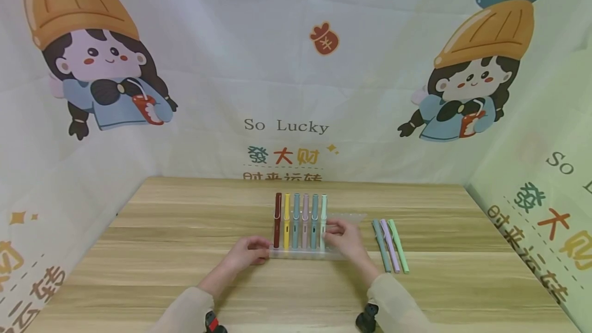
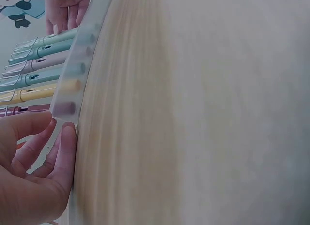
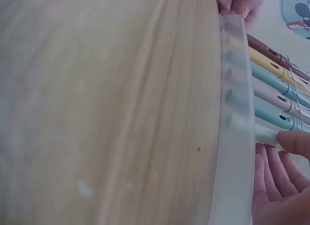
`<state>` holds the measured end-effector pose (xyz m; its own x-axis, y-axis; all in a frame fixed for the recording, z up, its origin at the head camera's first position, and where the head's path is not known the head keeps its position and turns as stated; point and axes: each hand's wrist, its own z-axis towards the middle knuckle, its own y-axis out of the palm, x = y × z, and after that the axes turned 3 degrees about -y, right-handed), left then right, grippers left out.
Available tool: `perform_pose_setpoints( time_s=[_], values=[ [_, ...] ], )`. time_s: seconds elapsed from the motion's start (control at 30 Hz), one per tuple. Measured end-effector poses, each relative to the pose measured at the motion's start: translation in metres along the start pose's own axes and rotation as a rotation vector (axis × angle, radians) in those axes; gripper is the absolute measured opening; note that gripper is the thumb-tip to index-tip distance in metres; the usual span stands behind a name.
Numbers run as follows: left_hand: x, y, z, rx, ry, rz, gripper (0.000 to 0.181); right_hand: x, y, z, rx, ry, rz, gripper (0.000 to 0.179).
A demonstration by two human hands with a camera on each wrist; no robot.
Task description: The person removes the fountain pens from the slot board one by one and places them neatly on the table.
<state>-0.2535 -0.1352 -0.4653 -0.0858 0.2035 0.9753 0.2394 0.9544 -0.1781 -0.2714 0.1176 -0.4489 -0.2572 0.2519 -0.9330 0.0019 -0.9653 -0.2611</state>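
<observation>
A clear plastic pen stand (image 1: 296, 254) lies on the table, bearing a row of upright pens: dark red (image 1: 277, 230), yellow (image 1: 287, 230), blue (image 1: 296, 209), mauve (image 1: 305, 209), another blue (image 1: 315, 209) and mint green (image 1: 324, 207). At its left end, beside the dark red pen, my left hand (image 1: 250, 252) grips the stand's corner with thumb and fingers. My right hand (image 1: 347, 240) pinches the mint green pen; in the right wrist view the thumb lies on that pen (image 3: 266, 135), with the other fingers on its far side.
Three more pens, teal (image 1: 381, 245), lilac (image 1: 390, 245) and light green (image 1: 399, 245), lie side by side on the wooden table (image 1: 185, 220), right of the stand. A printed cloth (image 1: 208, 66) hangs behind and along both sides.
</observation>
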Motion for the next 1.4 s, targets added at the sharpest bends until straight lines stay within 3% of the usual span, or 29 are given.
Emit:
perform_pose_setpoints(
  time_s=[0.37, 0.77, 1.23, 1.4],
  values=[
    [0.001, 0.0, 0.0, 0.005, 0.005, 0.006, 0.022, 0.001, 0.001, 0.001, -0.017, -0.014, -0.011, 0.032],
    [0.001, 0.0, 0.0, 0.004, 0.001, 0.0, 0.022, -0.01, -0.004, 0.002, 0.011, -0.088, -0.024, 0.036],
    [0.001, 0.001, 0.001, 0.01, 0.002, 0.0, 0.02, -0.043, -0.028, -0.01, 0.061, -0.125, -0.008, 0.037],
    [0.001, 0.001, 0.0, 0.008, 0.007, 0.001, 0.02, -0.037, -0.042, -0.011, 0.072, -0.113, -0.075, 0.038]
  ],
)
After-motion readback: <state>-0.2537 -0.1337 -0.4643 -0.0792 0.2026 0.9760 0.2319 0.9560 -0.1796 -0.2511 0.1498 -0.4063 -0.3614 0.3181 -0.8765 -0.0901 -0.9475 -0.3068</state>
